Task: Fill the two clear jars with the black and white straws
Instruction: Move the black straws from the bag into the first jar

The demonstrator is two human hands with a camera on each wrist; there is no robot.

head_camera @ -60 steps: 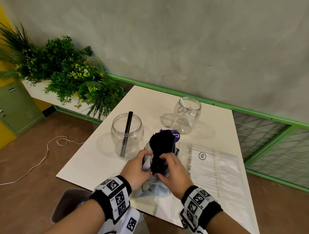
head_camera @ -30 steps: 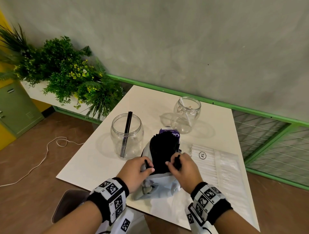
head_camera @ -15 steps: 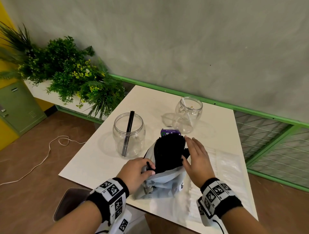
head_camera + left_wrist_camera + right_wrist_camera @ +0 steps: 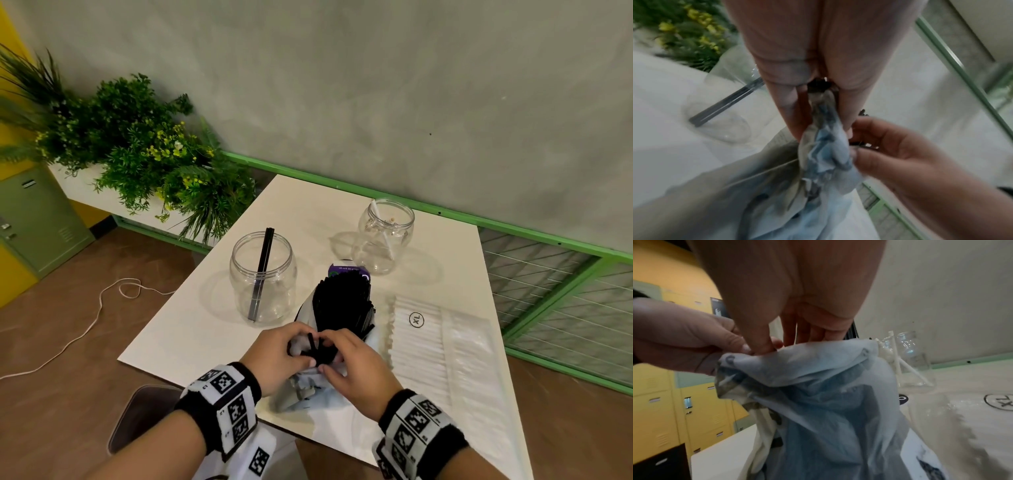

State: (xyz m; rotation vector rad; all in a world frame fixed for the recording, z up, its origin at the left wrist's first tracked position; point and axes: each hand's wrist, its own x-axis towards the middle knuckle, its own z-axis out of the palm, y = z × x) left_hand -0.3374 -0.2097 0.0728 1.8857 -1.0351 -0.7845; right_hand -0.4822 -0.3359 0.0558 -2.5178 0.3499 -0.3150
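A wide clear jar [image 4: 262, 277] with black straws in it stands at the left of the white table [image 4: 191, 329]. A smaller clear jar [image 4: 385, 236] with a white straw stands farther back. Between them lies a bundle of black straws [image 4: 346, 301] in a crumpled plastic bag [image 4: 301, 390]. My left hand [image 4: 301, 346] pinches the bag's gathered plastic [image 4: 824, 146] at the bundle's near end. My right hand [image 4: 329, 359] meets it there, fingers curled round a few black straw ends [image 4: 312, 346]. A flat pack of white straws [image 4: 435, 349] lies to the right.
Green plants [image 4: 137, 147] fill a planter left of the table. A green rail [image 4: 445, 212] runs along the grey wall behind. A dark stool [image 4: 140, 414] sits under the near edge, and a white cable [image 4: 99, 308] lies on the floor.
My right hand, flat and open against the bundle's right side half a second ago, has come back to the near end and curled onto the straw ends. The left hand kept its hold.
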